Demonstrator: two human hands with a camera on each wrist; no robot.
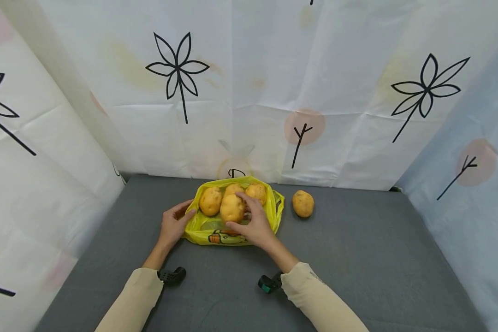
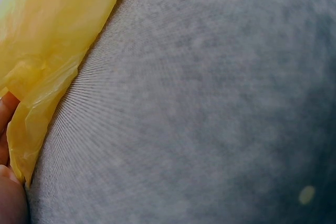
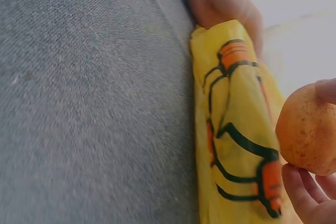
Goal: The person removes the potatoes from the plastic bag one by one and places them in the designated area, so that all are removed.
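Left hand (image 1: 174, 224) pinches a crinkled yellow bag (image 1: 199, 237) while the right hand (image 1: 258, 224), half-curled, grips a rounded, brown-speckled potato (image 1: 231, 209).

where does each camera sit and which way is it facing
Head: worn on the head, looks forward and down at the yellow bag and gray table; left hand, right hand and sleeves show.
Left wrist: looks along the bag's side and table; part of the left hand shows at the left edge.
Right wrist: looks at the bag's printed side and the held potato; parts of both hands show.
Shared: head and right wrist both show that potato.
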